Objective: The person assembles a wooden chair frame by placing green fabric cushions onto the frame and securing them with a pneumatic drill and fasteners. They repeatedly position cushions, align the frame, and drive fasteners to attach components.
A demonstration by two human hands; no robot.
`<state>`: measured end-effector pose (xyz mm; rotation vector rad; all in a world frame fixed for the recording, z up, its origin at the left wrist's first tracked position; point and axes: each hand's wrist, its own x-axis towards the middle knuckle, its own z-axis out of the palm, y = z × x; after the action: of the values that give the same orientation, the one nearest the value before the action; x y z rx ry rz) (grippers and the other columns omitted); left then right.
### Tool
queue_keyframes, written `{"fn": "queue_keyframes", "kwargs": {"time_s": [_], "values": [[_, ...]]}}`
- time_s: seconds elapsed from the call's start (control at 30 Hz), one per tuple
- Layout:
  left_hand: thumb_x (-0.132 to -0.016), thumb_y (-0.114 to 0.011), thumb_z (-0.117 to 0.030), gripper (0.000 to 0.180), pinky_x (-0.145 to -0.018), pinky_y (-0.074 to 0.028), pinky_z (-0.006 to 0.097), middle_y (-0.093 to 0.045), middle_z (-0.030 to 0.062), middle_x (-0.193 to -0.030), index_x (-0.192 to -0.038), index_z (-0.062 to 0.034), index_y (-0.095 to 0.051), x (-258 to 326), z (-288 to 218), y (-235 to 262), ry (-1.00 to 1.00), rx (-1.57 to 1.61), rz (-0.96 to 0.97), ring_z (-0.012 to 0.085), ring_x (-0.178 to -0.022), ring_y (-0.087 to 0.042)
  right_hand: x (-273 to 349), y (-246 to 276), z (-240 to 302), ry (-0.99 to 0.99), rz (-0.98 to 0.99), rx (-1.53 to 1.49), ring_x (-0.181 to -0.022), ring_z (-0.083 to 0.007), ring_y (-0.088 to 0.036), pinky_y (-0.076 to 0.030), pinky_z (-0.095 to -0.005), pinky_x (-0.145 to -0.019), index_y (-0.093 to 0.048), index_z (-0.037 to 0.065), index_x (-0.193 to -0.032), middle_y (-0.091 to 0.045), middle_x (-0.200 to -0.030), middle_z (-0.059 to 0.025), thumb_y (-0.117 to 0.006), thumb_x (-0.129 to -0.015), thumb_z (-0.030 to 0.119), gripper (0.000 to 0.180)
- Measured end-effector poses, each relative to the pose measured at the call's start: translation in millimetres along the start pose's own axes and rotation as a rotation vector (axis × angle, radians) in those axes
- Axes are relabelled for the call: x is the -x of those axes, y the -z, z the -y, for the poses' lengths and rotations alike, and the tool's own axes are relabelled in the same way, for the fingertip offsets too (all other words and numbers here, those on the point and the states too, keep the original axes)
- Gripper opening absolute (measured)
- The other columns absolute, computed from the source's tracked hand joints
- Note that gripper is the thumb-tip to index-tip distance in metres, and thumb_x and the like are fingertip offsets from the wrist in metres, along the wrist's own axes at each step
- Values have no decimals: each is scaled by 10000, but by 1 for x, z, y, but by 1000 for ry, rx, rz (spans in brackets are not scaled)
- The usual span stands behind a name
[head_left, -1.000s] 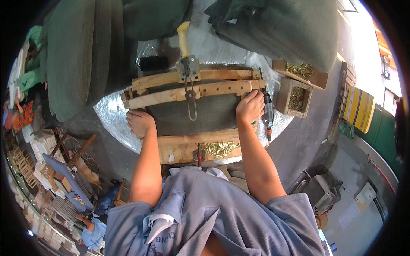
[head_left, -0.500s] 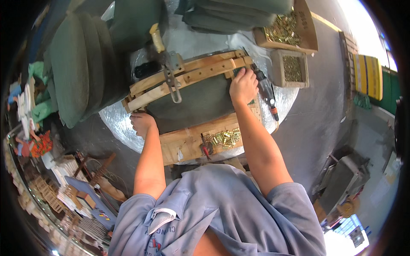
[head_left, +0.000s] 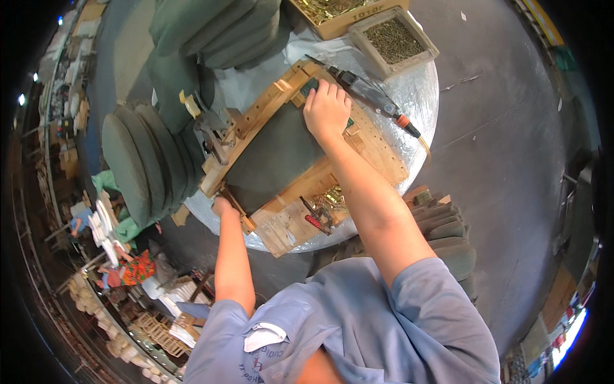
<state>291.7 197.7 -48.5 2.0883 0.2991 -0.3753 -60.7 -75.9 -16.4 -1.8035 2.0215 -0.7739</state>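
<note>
A wooden jig [head_left: 375, 146] lies on a round table in front of me, with a curved grey-green pad [head_left: 275, 157] inside it. Along its far left side runs a curved wooden bar [head_left: 254, 125] with a metal toggle clamp [head_left: 211, 134]. My left hand [head_left: 222, 206] is closed at the jig's near-left end piece; its fingertips are hidden. At the pad's right end, my right hand [head_left: 328, 110] grips the jig's green-lined side piece, fingers bent over it. A red-handled tool [head_left: 316, 222] and loose brass-coloured fasteners [head_left: 332, 198] lie on the jig's near ledge.
Right of the jig lies a power driver [head_left: 371, 93] with a hose. Beyond it stand a tray of small fasteners [head_left: 395, 46] and a cardboard box [head_left: 348, 24]. Grey-green pads [head_left: 147, 160] are stacked at left, with more stacked pads [head_left: 448, 240] beyond the table at right.
My view has turned, so the jig now appears slanted, its far bar rising to the right. The clamp's metal arm no longer reaches over the pad. Both hands stay at the jig's two ends.
</note>
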Motion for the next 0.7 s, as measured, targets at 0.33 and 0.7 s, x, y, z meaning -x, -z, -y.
{"fn": "queue_keyframes", "kwargs": {"time_s": [0.33, 0.7], "values": [[-1074, -681, -406, 517, -934, -566, 386, -685, 123, -1291, -1390, -1, -619, 91, -281, -131, -603, 9, 545, 230, -1149, -684, -12, -1, -4, -33, 3, 90, -1128, -334, -656, -479, -500, -948, -663, 68, -1242, -710, -1180, -120, -606, -1020, 345, 360], [-1063, -708, -387, 437, -462, -384, 350, -480, 10, -686, -789, -67, -592, 65, -302, -253, -331, -91, 575, 140, -536, -439, -13, 2, 5, -63, 107, 147, -1225, -334, -647, -478, -504, -1015, -640, 90, -1368, -713, -1275, -118, -573, -1044, 377, 439]]}}
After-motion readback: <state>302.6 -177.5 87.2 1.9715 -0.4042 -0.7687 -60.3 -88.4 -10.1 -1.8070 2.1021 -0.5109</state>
